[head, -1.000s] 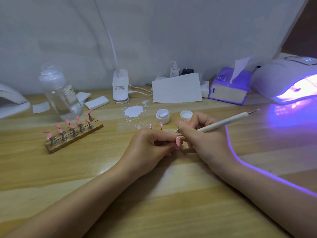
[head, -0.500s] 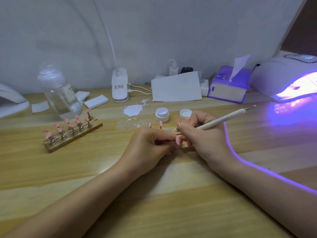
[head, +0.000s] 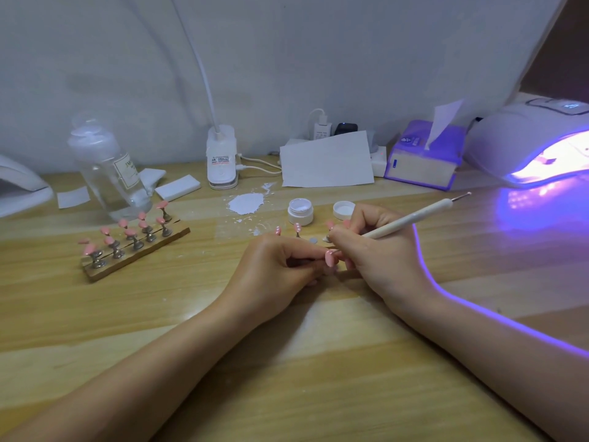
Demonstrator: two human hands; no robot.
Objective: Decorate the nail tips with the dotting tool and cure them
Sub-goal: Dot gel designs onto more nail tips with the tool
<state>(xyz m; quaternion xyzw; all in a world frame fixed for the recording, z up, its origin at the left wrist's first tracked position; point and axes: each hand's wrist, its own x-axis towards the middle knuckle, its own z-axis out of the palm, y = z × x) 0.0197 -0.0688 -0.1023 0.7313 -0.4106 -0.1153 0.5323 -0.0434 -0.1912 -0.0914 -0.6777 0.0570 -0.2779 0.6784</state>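
Note:
My left hand [head: 274, 269] pinches a pink nail tip [head: 330, 258] on its stand at the table's middle. My right hand [head: 376, 253] grips the white dotting tool [head: 414, 216] like a pen, its working end down at that tip and hidden by my fingers. Behind my hands stand three more pink tips on small stands [head: 297, 229]. An open white gel pot [head: 300, 211] and its lid [head: 343, 209] sit just beyond. A wooden holder [head: 134, 253] with several pink tips lies to the left. The curing lamp [head: 535, 145] glows violet at the far right.
A clear bottle [head: 110, 173] stands at the back left. A smear of white gel [head: 247, 203] marks the table. A clip lamp base [head: 222, 162], a white card [head: 326, 161], a tissue box [head: 424, 154] and white pads [head: 177, 188] line the back.
Both hands have stayed together at the pinched tip. The dotting tool's free end has dipped very slightly; otherwise only the view has shifted a little.

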